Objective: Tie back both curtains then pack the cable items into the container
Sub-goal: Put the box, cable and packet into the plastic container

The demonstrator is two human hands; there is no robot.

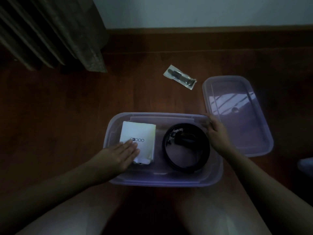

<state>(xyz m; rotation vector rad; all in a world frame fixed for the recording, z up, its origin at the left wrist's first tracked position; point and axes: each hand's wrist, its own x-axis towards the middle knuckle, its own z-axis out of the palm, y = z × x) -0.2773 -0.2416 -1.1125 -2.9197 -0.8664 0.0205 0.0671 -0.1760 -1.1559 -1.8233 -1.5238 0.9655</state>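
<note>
A clear plastic container (162, 182) sits on the wooden floor in front of my knees. Inside it, on the left, lies a white pouch (140, 133) printed with a logo. On the right lies a coiled black cable (186, 145). My left hand (122, 151) rests flat on the pouch's near corner, fingers together and extended. My right hand (215, 131) grips the container's far right rim. A small clear bag with a dark cable item (180, 76) lies on the floor beyond the container.
The container's lid (237, 114) lies upside down on the floor to the right. A dark curtain (55, 31) hangs at the upper left, reaching the floor. A white wall with a wooden skirting board runs along the back.
</note>
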